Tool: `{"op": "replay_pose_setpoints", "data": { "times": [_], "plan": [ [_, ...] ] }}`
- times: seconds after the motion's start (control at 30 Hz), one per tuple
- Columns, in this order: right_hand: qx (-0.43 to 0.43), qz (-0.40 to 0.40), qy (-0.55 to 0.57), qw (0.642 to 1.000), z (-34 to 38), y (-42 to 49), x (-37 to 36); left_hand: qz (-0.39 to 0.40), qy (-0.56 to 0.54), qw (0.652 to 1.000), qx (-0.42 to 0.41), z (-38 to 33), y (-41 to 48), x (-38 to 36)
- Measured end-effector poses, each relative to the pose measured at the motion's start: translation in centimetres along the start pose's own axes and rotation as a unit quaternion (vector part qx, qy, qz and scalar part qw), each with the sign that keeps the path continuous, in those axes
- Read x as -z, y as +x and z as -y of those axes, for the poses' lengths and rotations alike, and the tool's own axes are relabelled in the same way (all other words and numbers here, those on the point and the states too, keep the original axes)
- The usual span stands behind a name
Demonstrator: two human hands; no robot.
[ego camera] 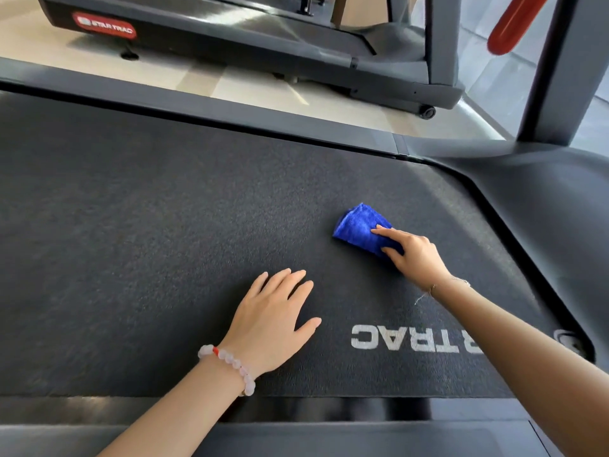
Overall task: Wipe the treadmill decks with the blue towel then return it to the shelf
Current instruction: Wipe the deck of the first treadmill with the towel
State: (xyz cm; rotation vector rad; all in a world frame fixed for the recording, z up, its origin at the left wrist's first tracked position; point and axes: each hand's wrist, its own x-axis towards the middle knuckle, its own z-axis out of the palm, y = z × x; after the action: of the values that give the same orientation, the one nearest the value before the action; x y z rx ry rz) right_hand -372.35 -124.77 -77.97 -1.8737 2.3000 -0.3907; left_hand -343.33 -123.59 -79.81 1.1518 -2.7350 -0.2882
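The dark textured treadmill deck point(148, 209) fills most of the view, with white "TRAC" lettering near its right end. A folded blue towel point(357, 227) lies on the deck right of centre. My right hand point(412, 252) grips the towel's near edge, fingers curled over it and pressing it onto the belt. My left hand point(273, 321) rests flat on the deck, fingers straight and spread, holding nothing. It lies to the left of and nearer than the towel. A pale bead bracelet is on my left wrist.
A second treadmill point(230, 37) with a red "STAR TRAC" badge stands beyond, across a strip of pale floor. A grey upright post point(557, 77) rises at the right, with a red handle point(514, 24) above. Grey side rails edge the deck near and far.
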Motion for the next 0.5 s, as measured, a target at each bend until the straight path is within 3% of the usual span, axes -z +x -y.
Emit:
{"op": "replay_pose_setpoints", "data": {
  "times": [0.5],
  "plan": [
    [-0.040, -0.007, -0.019, 0.999, -3.0, 12.5, -0.2, -0.018, 0.017, 1.000, 0.010, 0.9, 7.5, -1.7]
  ]
}}
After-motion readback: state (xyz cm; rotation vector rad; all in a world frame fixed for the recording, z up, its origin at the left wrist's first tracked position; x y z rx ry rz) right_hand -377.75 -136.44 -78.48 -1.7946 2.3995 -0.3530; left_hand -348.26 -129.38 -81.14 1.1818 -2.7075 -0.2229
